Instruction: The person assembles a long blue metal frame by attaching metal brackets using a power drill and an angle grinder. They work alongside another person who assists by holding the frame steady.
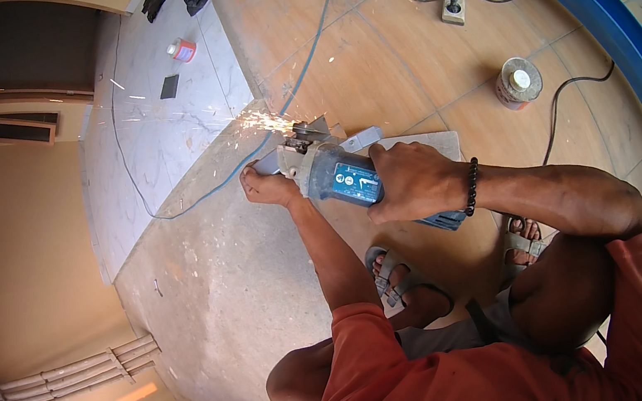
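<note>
My right hand (417, 178) is wrapped round the body of a blue and grey angle grinder (345, 180), a dark beaded bracelet on its wrist. Orange sparks (266, 120) fly up and to the left from the grinder's head, where the disc meets a metal piece; the exact contact is hidden. My left hand (268, 185) is closed on the left end of a grey metal bar (269, 162), just left of the grinder head. Past the grinder, a silver metal length (362, 139) shows, lying over a flat pale board (438, 142).
A blue hose (321, 41) curves across the floor behind the work. At the right stand a clear-topped container (518, 83) and a power strip (454, 1) with a plug in it. A long blue beam (609, 4) arches along the right. A small can (182, 50) sits on white tiles.
</note>
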A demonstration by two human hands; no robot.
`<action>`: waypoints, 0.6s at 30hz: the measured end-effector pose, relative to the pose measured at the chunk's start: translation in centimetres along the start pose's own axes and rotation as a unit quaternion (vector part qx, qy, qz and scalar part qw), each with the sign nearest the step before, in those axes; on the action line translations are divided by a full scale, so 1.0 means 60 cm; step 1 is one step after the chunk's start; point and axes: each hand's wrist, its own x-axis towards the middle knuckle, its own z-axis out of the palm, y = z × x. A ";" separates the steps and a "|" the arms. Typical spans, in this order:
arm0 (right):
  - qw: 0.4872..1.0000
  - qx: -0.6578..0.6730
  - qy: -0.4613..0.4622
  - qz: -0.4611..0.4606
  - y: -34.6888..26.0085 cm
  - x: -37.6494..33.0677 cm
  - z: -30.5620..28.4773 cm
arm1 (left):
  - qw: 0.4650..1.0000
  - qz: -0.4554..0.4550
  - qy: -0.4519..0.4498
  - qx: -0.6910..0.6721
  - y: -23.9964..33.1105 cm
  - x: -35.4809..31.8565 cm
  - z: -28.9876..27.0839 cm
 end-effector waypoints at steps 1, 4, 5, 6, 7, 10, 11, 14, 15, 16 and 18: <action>1.000 0.001 -0.003 -0.001 0.001 0.006 0.006 | 1.000 0.003 0.004 0.011 -0.003 0.006 -0.010; 1.000 0.000 -0.019 -0.007 0.001 0.014 0.013 | 0.999 0.009 0.017 0.033 0.000 0.012 -0.022; 1.000 -0.003 -0.015 0.000 0.001 0.011 0.009 | 0.999 0.009 0.022 0.033 0.007 0.003 -0.010; 1.000 -0.005 -0.011 0.006 0.000 0.009 0.006 | 0.999 0.009 0.028 0.034 0.014 -0.005 0.000; 1.000 -0.005 -0.010 0.007 0.000 0.007 0.005 | 0.999 0.020 0.028 0.041 0.018 -0.008 0.002; 1.000 -0.007 -0.002 0.010 -0.004 0.005 0.003 | 0.997 0.040 0.025 0.056 0.024 -0.012 0.006; 1.000 -0.007 0.000 0.012 -0.004 0.004 0.002 | 0.997 0.039 0.021 0.057 0.024 -0.013 0.007; 1.000 -0.005 -0.003 0.013 -0.004 0.004 0.004 | 0.997 0.039 0.015 0.061 0.023 -0.010 0.002; 1.000 -0.004 -0.007 0.013 -0.005 0.005 0.004 | 0.997 0.040 0.015 0.064 0.022 -0.008 -0.001; 1.000 -0.002 -0.011 0.012 -0.005 0.006 0.005 | 0.998 0.034 0.016 0.058 0.018 -0.004 -0.006; 1.000 -0.001 -0.017 0.003 -0.009 0.011 0.011 | 0.998 0.023 0.023 0.048 0.012 0.008 -0.021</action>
